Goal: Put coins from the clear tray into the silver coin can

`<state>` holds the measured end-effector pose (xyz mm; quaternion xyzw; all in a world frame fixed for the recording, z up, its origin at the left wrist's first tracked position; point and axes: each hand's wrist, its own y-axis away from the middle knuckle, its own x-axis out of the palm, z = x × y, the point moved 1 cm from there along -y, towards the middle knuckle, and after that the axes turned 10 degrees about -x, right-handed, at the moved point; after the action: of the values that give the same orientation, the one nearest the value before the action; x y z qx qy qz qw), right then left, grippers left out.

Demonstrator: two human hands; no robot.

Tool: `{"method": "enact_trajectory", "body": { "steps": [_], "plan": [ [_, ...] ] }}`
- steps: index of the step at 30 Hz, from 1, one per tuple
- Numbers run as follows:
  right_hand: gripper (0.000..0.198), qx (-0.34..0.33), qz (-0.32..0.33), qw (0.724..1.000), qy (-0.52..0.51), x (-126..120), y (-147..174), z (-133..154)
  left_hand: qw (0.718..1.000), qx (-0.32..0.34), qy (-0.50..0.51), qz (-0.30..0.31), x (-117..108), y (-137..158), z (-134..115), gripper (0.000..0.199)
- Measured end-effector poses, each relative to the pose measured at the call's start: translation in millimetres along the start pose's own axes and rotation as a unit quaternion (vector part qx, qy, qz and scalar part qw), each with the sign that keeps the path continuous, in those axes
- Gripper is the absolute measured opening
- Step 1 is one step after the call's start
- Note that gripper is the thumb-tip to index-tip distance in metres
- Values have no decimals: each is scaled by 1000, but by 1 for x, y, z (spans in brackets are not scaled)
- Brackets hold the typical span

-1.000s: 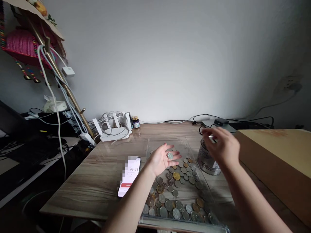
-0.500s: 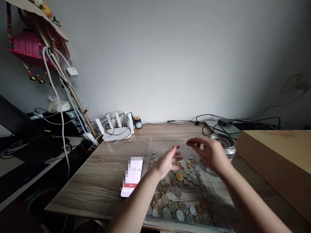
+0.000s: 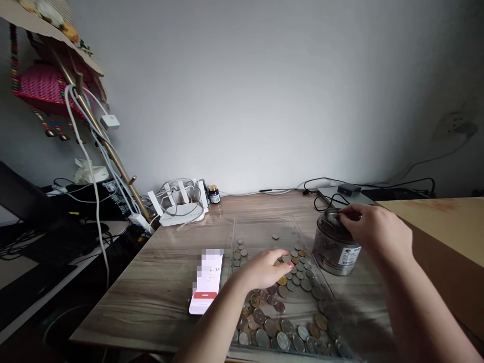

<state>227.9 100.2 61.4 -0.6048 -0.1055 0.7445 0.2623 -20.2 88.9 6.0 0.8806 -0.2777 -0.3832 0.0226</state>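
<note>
Many silver, copper and gold-coloured coins (image 3: pixel 283 341) lie spread in a clear, shallow plastic tray (image 3: pixel 264 227). My left hand (image 3: pixel 262 269) hovers palm down over the coins, its thumb and index finger apart. A round metal tin (image 3: pixel 328 249) with a white label stands just right of the tray. At the tin's top, my right hand (image 3: pixel 372 229) is closed in a pinch, its fingertips by the lid. Whatever is between those fingertips is too small and hidden to make out.
Left of the tray lies a lit phone (image 3: pixel 207 282) showing a timer. A white router (image 3: pixel 183 214) and a small dark jar (image 3: pixel 214 194) stand at the back left. On the right is a large cardboard box (image 3: pixel 434 222), with black cables (image 3: pixel 321 201) behind the tin.
My right hand has moved right, from above the tray to the tin's top. My left hand has lowered toward the coins. The view has shifted slightly.
</note>
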Motion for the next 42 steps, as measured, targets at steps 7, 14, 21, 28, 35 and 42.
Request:
{"method": "enact_trajectory", "body": {
  "steps": [7, 14, 21, 28, 35, 42],
  "plan": [
    [28, -114, -201, 971, -67, -7, 13, 13, 992, -6, 20, -125, -1, -14, 9, 41],
    [32, -372, 85, 921, -80, 59, 35, 96, 968, -39, -159, -193, 11, -43, 16, 39],
    [40, -509, 355, 784, 28, 111, 57, 95, 950, -119, -285, -39, 18, -9, 43, 64],
    [46, -417, 332, 838, -115, 84, 102, 84, 964, -97, -244, -44, 20, 14, 37, 34],
    [51, -356, 385, 843, -115, 79, 113, 104, 954, -180, -230, -73, 24, 11, 28, 26],
    [25, -394, 405, 816, -124, 52, 141, 110, 970, -135, -200, -35, 32, 46, 25, 20]
  ]
}}
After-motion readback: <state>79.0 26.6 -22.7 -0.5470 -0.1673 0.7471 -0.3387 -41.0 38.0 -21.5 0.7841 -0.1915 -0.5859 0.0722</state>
